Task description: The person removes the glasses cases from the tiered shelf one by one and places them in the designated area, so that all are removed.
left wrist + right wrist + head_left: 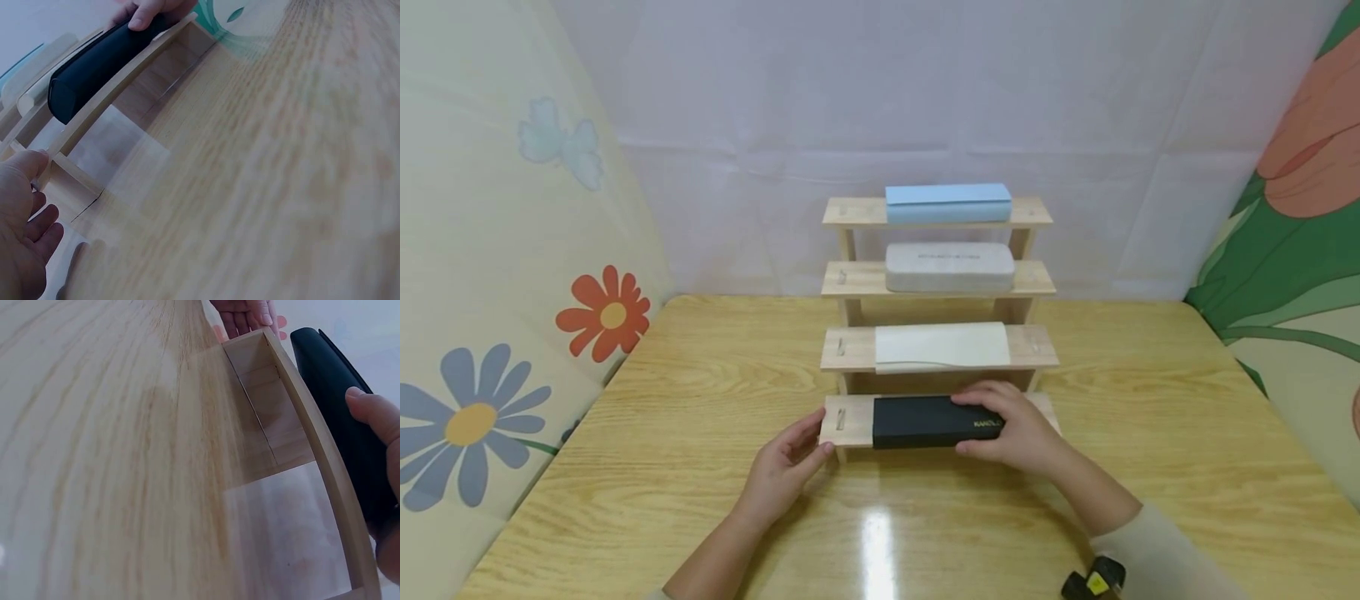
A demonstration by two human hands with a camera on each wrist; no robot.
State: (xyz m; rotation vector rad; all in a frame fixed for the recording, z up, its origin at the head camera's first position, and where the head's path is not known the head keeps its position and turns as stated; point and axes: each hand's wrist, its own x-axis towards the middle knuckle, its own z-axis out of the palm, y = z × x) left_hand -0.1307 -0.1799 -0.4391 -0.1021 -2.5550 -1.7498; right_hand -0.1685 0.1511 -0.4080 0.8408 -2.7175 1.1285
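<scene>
A black glasses case with gold lettering lies lengthwise on the lowest step of a wooden display rack. My right hand grips the case's right end, thumb at the front and fingers over the back. At the left end of that same step, my left hand holds the board's edge between thumb and fingers. The left wrist view shows the left thumb against the board's corner, with the other fingers loosely bent below. In the right wrist view, the right thumb presses on the dark case.
Higher steps of the rack bear a cream flap case, a pale grey case and a light blue case. Under the rack is a wood-grain table. A black and yellow object sits by the right sleeve.
</scene>
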